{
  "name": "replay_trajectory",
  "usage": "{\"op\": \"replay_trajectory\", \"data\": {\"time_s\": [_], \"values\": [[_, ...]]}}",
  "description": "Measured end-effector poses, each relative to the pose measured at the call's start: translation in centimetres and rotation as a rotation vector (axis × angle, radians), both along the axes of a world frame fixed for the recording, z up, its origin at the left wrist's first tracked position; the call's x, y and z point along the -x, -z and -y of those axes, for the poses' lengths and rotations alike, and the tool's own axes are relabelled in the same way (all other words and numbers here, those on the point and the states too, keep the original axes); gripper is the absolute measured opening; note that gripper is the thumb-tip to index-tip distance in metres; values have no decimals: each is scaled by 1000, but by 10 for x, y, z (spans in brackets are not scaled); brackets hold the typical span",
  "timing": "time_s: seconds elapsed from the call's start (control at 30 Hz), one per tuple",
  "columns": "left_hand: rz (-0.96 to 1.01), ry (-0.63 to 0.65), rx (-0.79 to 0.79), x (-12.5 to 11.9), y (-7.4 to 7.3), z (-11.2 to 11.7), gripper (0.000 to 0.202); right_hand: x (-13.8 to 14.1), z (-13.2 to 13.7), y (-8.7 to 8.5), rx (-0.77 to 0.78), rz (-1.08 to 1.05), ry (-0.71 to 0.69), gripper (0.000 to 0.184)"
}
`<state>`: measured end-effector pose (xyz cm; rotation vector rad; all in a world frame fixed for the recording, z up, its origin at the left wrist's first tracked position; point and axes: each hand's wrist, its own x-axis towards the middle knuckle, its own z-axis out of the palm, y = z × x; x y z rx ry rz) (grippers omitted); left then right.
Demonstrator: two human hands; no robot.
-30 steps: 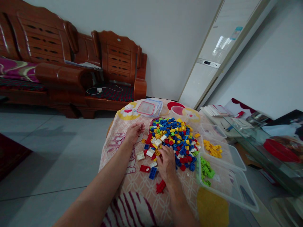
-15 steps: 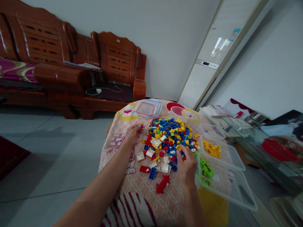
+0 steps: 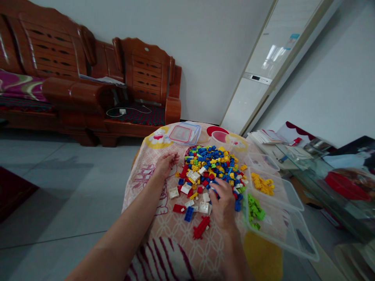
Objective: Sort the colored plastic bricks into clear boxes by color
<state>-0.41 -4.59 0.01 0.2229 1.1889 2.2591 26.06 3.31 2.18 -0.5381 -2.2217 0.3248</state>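
Observation:
A heap of small red, blue, yellow, green and white bricks (image 3: 212,162) lies on a patterned cloth (image 3: 178,242) over a table. My right hand (image 3: 224,203) rests on the heap's near edge, fingers apart, tips down among blue and red bricks. My left hand (image 3: 166,164) lies flat on the cloth at the heap's left side and holds nothing. Loose white bricks (image 3: 185,189), a blue brick (image 3: 189,214) and a long red piece (image 3: 201,228) sit near my right hand. A clear box with green bricks (image 3: 254,210) and one with yellow bricks (image 3: 263,184) stand to its right.
Another clear box (image 3: 263,160) stands behind the yellow one. Flat clear lids (image 3: 184,133) and a round tub with a red lid (image 3: 219,134) lie at the table's far edge. A wooden sofa (image 3: 88,86) is at the back left, a glass table (image 3: 331,171) at the right.
My right hand went from the heap's near left edge right to the box with green bricks, then came back left onto the heap. My left hand has stayed still.

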Motion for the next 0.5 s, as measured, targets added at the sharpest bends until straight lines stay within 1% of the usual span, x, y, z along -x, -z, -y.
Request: {"op": "replay_trajectory", "data": {"time_s": [0.1,0.2,0.27,0.37,0.5], "values": [[7,0,12,-1,-2,0,8,18,27,16,5,148,-111,26],[10,0,14,-1,-2,1,9,23,35,24,8,252,-140,33],[6,0,12,-1,-1,1,9,23,35,27,17,283,-139,30],[-2,0,9,0,0,0,7,21,34,31,32,259,-142,24],[-7,8,-3,1,2,0,6,18,32,36,57,115,-162,22]]}}
